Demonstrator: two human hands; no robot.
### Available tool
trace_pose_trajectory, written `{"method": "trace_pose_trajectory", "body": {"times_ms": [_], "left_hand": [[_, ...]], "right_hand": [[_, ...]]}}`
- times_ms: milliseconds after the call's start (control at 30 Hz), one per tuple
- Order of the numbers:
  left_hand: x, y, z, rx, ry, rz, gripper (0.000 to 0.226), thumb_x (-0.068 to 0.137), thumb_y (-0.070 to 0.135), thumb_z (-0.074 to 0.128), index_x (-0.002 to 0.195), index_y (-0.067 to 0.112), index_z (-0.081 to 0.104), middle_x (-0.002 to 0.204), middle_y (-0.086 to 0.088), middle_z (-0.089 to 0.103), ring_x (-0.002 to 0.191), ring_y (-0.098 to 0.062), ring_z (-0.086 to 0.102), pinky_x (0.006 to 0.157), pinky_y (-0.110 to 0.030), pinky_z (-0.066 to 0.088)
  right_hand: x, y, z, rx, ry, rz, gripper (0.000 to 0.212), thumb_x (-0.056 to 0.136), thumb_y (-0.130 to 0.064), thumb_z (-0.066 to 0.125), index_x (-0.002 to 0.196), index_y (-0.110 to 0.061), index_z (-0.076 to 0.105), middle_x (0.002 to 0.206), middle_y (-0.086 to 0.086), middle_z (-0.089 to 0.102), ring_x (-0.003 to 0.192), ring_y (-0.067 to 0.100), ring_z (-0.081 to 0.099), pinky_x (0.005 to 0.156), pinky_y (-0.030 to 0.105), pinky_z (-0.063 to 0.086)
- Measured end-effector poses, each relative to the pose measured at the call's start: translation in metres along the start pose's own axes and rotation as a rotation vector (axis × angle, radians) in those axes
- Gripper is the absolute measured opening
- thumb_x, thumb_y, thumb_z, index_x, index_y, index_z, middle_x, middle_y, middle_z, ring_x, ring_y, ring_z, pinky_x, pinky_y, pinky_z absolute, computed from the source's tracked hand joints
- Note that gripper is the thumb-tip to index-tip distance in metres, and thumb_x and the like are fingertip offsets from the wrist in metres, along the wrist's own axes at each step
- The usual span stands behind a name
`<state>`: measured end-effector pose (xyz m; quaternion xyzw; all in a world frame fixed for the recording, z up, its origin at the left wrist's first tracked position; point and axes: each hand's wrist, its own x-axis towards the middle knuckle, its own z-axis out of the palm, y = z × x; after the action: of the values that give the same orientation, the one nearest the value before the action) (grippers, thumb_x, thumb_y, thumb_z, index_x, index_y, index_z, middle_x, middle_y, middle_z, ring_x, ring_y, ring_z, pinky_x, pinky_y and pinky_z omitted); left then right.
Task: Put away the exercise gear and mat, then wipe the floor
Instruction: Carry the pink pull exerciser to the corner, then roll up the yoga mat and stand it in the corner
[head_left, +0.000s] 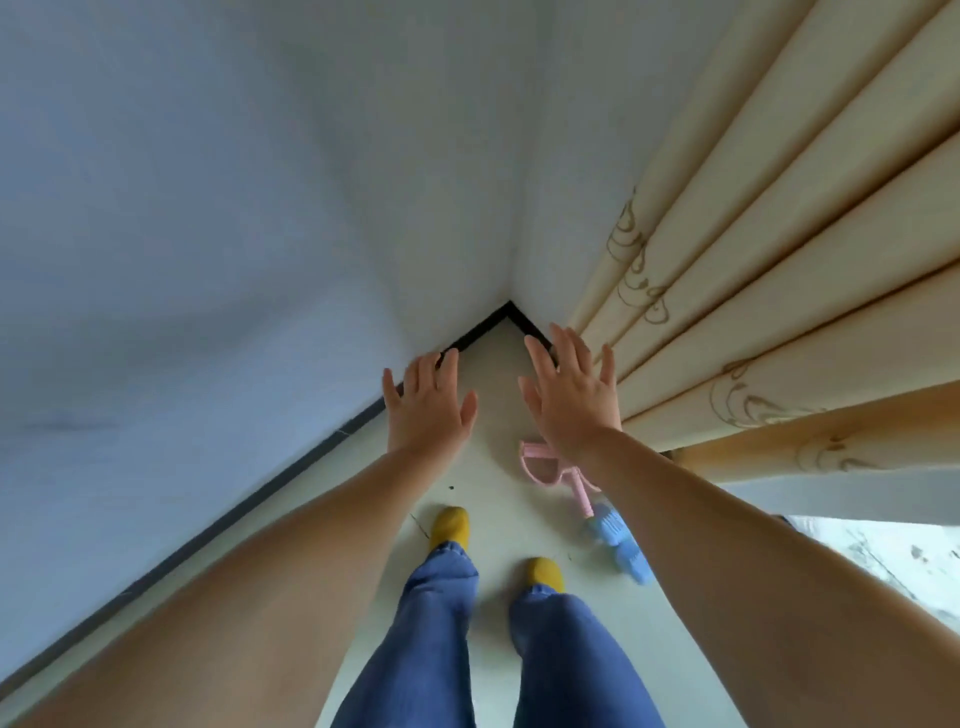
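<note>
I stand facing a room corner. My left hand (428, 402) and my right hand (571, 395) are stretched out in front of me, palms down, fingers straight and spread, holding nothing. On the pale floor (483, 467) below my right wrist lies a piece of exercise gear (582, 488) with a pink looped handle and pink stem. Its blue end (621, 545) lies beside my right foot. My right forearm hides part of it. No mat is in view.
White walls (260, 208) meet at the corner with a black skirting (467, 338). Cream curtains (753, 286) hang on the right, reaching the floor. My legs in blue jeans and yellow socks (451, 525) stand on the floor. A marbled surface (883, 556) shows at the right.
</note>
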<state>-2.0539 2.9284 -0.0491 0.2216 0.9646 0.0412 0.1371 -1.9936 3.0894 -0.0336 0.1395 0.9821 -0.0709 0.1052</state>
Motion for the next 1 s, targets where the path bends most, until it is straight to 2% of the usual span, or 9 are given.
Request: {"method": "trace_pose_trajectory", "body": {"times_ms": [167, 367, 500, 533, 600, 667, 833, 933, 1000], "left_hand": [[-0.085, -0.024, -0.006, -0.087, 0.04, -0.262, 0.058, 0.099, 0.042, 0.027, 0.149, 0.019, 0.012, 0.152, -0.003, 0.023, 0.142, -0.02, 0.018, 0.118, -0.05, 0.007], [-0.222, -0.036, 0.015, -0.175, 0.093, -0.702, 0.06, 0.099, 0.043, 0.027, 0.15, 0.019, 0.008, 0.155, -0.006, 0.018, 0.144, -0.022, 0.014, 0.117, -0.051, 0.006], [-0.321, -0.038, 0.018, -0.217, 0.175, -0.934, 0.058, 0.099, 0.041, 0.03, 0.15, 0.019, 0.013, 0.154, -0.004, 0.021, 0.142, -0.021, 0.018, 0.117, -0.051, 0.008], [-0.348, -0.04, 0.021, -0.219, 0.177, -1.001, 0.058, 0.099, 0.041, 0.029, 0.15, 0.019, 0.012, 0.154, -0.004, 0.021, 0.142, -0.021, 0.017, 0.116, -0.052, 0.007], [-0.405, -0.045, 0.032, -0.257, 0.177, -1.146, 0.058, 0.099, 0.04, 0.027, 0.15, 0.019, 0.009, 0.155, -0.004, 0.018, 0.143, -0.021, 0.014, 0.115, -0.053, 0.004], [-0.463, -0.051, 0.043, -0.289, 0.182, -1.278, 0.058, 0.1, 0.04, 0.026, 0.15, 0.019, 0.007, 0.155, -0.005, 0.015, 0.143, -0.022, 0.011, 0.115, -0.054, 0.002], [-0.615, -0.054, 0.071, -0.276, 0.194, -1.465, 0.059, 0.099, 0.04, 0.026, 0.15, 0.017, 0.008, 0.153, -0.006, 0.017, 0.142, -0.023, 0.013, 0.114, -0.054, 0.003], [-0.715, -0.052, 0.097, -0.262, 0.175, -1.581, 0.061, 0.095, 0.043, 0.016, 0.15, 0.016, 0.01, 0.152, -0.008, 0.019, 0.141, -0.024, 0.016, 0.114, -0.055, 0.006], [-0.777, -0.05, 0.114, -0.271, 0.134, -1.667, 0.06, 0.098, 0.041, 0.023, 0.15, 0.015, 0.009, 0.152, -0.009, 0.019, 0.141, -0.025, 0.016, 0.114, -0.055, 0.006]], "right_hand": [[-0.022, -0.041, -0.016, -0.093, -0.062, -0.324, 0.054, 0.101, -0.04, 0.023, 0.151, -0.023, 0.012, 0.159, 0.007, 0.007, 0.147, 0.023, 0.006, 0.117, 0.053, 0.005], [-0.075, -0.086, -0.019, -0.309, -0.047, -0.806, 0.056, 0.1, -0.038, 0.022, 0.152, -0.023, 0.006, 0.16, 0.007, -0.002, 0.148, 0.024, 0.002, 0.116, 0.054, 0.009], [-0.124, -0.139, -0.009, -0.396, -0.025, -1.046, 0.056, 0.096, -0.04, 0.029, 0.148, -0.02, 0.029, 0.157, 0.011, 0.02, 0.144, 0.029, 0.023, 0.111, 0.06, 0.024], [-0.141, -0.157, -0.007, -0.414, -0.022, -1.117, 0.056, 0.096, -0.04, 0.029, 0.149, -0.02, 0.028, 0.158, 0.011, 0.019, 0.144, 0.029, 0.021, 0.111, 0.059, 0.022], [-0.181, -0.193, 0.0, -0.428, -0.051, -1.256, 0.057, 0.1, -0.041, 0.023, 0.152, -0.023, 0.011, 0.161, 0.007, 0.002, 0.148, 0.025, 0.004, 0.116, 0.054, 0.007], [-0.226, -0.228, 0.009, -0.424, -0.048, -1.384, 0.057, 0.101, -0.042, 0.019, 0.152, -0.025, 0.002, 0.161, 0.004, -0.005, 0.148, 0.023, -0.004, 0.117, 0.051, 0.0], [-0.36, -0.31, 0.048, -0.385, -0.075, -1.64, 0.056, 0.101, -0.04, 0.026, 0.152, -0.025, 0.01, 0.161, 0.004, 0.003, 0.148, 0.022, 0.003, 0.118, 0.052, 0.001], [-0.451, -0.346, 0.08, -0.389, -0.128, -1.709, 0.055, 0.102, -0.039, 0.025, 0.152, -0.026, 0.007, 0.161, 0.002, 0.002, 0.148, 0.019, 0.001, 0.117, 0.049, 0.0], [-0.508, -0.365, 0.101, -0.392, -0.165, -1.753, 0.055, 0.102, -0.039, 0.024, 0.152, -0.026, 0.006, 0.16, 0.001, 0.002, 0.148, 0.018, 0.001, 0.117, 0.049, 0.001]]}}
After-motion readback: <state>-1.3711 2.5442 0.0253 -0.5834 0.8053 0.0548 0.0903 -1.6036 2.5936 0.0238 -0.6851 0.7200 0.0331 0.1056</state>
